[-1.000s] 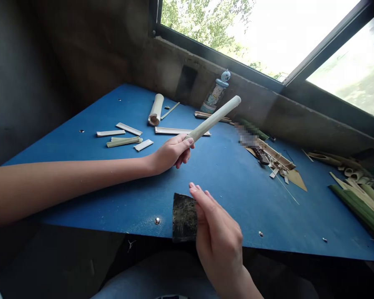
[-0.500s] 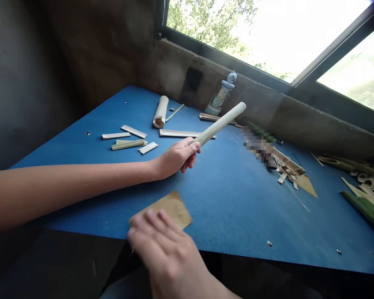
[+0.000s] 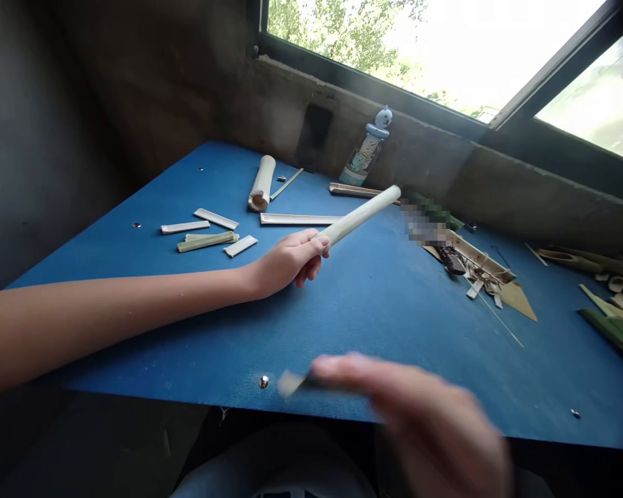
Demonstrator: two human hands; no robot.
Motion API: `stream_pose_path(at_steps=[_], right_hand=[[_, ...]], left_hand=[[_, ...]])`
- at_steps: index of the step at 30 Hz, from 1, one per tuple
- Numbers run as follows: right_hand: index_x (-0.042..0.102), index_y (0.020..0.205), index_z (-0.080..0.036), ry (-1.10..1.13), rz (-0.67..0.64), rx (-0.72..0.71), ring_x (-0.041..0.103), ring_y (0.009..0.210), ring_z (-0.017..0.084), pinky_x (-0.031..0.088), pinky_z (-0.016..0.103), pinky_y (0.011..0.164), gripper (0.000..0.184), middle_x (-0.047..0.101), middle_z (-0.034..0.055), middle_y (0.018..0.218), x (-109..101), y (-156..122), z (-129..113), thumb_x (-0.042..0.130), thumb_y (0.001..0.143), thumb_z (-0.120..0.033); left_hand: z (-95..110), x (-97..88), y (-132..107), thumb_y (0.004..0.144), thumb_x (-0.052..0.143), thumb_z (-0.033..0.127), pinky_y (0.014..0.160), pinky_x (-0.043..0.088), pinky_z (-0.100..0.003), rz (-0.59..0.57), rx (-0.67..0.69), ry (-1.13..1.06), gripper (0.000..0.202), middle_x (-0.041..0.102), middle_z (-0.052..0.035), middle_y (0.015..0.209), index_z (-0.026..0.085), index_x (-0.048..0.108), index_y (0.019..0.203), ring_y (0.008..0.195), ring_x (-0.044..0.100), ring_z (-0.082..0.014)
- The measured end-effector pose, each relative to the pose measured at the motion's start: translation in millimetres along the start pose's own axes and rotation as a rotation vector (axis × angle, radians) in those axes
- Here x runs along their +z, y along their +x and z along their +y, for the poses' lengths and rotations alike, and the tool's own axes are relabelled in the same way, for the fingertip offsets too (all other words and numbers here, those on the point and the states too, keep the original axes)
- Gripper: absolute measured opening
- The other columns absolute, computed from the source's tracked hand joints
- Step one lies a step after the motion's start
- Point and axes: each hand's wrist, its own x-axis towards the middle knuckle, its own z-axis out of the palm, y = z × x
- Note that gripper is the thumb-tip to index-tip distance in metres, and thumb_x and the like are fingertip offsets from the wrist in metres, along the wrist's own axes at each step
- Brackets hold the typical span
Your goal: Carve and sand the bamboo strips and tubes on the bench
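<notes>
My left hand (image 3: 293,263) is closed around the lower end of a pale, peeled bamboo stick (image 3: 360,216), which slants up to the right above the blue table. Near the table's front edge is my right hand (image 3: 420,408), smeared by motion. Its fingers are together on a piece of sandpaper (image 3: 291,382), of which only a blurred, light edge shows beyond the fingertips. The sandpaper and the stick are well apart. Behind my left hand lie several short bamboo strips (image 3: 208,240) and a longer split strip (image 3: 298,219).
A thick bamboo piece (image 3: 262,183) lies at the back left. Against the wall leans a decorated clear bottle (image 3: 364,155). A dark-handled tool (image 3: 450,261), partly pixelated, rests beside a split bamboo trough (image 3: 482,259) with scraps. More bamboo (image 3: 612,339) lies at the right edge.
My right hand has lifted the sandpaper off the table's front edge and moved right with it. The stick in my left hand has tipped slightly lower; the view has shifted a little.
</notes>
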Motion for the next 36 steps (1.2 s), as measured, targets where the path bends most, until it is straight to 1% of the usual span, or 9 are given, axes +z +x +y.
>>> stream_pose_path(at_steps=[4,7,10,14,17,25,30,33,36], right_hand=[[0.071,0.145,-0.04,-0.662,0.284,0.012,0.085,0.095,0.022,0.07,0.028,0.08,0.053,0.084,-0.0009,0.122,-81.5,9.0,59.2,0.072,0.099,-0.012],[0.081,0.131,-0.031,-0.658,0.295,0.108,0.083,0.108,0.029,0.067,0.04,0.092,0.031,0.083,0.0072,0.125,-112.5,23.5,119.4,0.069,0.103,-0.028],[0.081,0.127,-0.024,-0.469,0.128,0.206,0.083,0.105,0.03,0.068,0.043,0.09,0.032,0.084,0.0095,0.121,-102.4,34.2,173.1,0.062,0.106,-0.038],[0.071,0.142,-0.021,-0.271,-0.12,0.281,0.082,0.112,0.029,0.064,0.048,0.104,0.043,0.084,0.0069,0.122,-59.9,40.0,210.7,0.059,0.105,-0.04],[0.069,0.145,-0.024,-0.175,-0.25,0.322,0.069,0.137,0.03,0.041,0.057,0.129,0.044,0.078,0.0066,0.138,-40.6,43.9,219.8,0.056,0.106,-0.038],[0.077,0.131,-0.028,-0.059,-0.317,0.436,0.052,0.153,0.034,0.012,0.067,0.137,0.038,0.073,0.0063,0.145,-44.8,54.4,246.2,0.058,0.105,-0.049],[0.079,0.13,-0.027,-0.056,-0.319,0.404,0.043,0.159,0.034,0.011,0.07,0.136,0.037,0.071,0.0075,0.146,-27.5,49.7,212.8,0.054,0.11,-0.045],[0.073,0.141,-0.03,0.087,-0.492,0.265,0.04,0.161,0.029,0.014,0.064,0.137,0.037,0.066,0.0042,0.153,-15.7,46.0,180.8,0.053,0.112,-0.042],[0.074,0.139,-0.031,0.146,-0.546,0.238,0.044,0.159,0.027,0.019,0.061,0.137,0.035,0.067,0.0033,0.153,-22.1,48.5,189.9,0.051,0.113,-0.039]], left_hand=[[1.0,0.1,-3.2,0.108,0.059,0.051,0.06,0.052,-0.026,-0.12,0.09,0.407,0.037,0.061,0.004,0.076,0.017,0.066,0.097,0.06,0.055,-0.0105],[-0.3,3.3,-6.7,0.103,0.066,0.042,0.053,0.033,-0.025,-0.166,0.195,0.72,0.032,0.04,0.0097,0.061,0.019,0.059,0.082,0.05,0.031,-0.0095],[-2.6,6.6,-9.5,0.097,0.062,0.035,0.054,0.016,-0.029,-0.212,0.274,0.943,0.03,0.031,0.0092,0.053,0.022,0.052,0.072,0.047,0.021,-0.0116],[-7.2,6.9,-9.8,0.099,0.05,0.043,0.054,0.013,-0.031,-0.198,0.329,1.128,0.037,0.048,0.002,0.051,0.023,0.048,0.068,0.045,0.04,-0.0158],[-12.1,5.3,-9.1,0.101,0.049,0.045,0.053,0.015,-0.03,-0.16,0.359,1.211,0.039,0.06,-0.0019,0.055,0.023,0.05,0.069,0.048,0.054,-0.0192],[-22.0,6.4,-10.5,0.109,0.036,0.043,0.046,0.025,-0.033,-0.084,0.531,1.293,0.047,0.06,0.0007,0.052,0.024,0.055,0.07,0.042,0.056,-0.0199],[-20.2,7.8,-11.6,0.112,0.033,0.039,0.044,0.037,-0.033,-0.072,0.607,1.292,0.05,0.062,0.0024,0.055,0.024,0.056,0.07,0.042,0.058,-0.0171],[-20.1,7.8,-11.5,0.112,0.032,0.036,0.045,0.041,-0.035,-0.049,0.651,1.29,0.051,0.062,0.0022,0.055,0.024,0.056,0.069,0.044,0.061,-0.0174],[-19.0,7.8,-10.3,0.113,0.029,0.035,0.044,0.042,-0.034,-0.047,0.657,1.298,0.053,0.06,0.0028,0.054,0.024,0.057,0.069,0.044,0.061,-0.0163]])
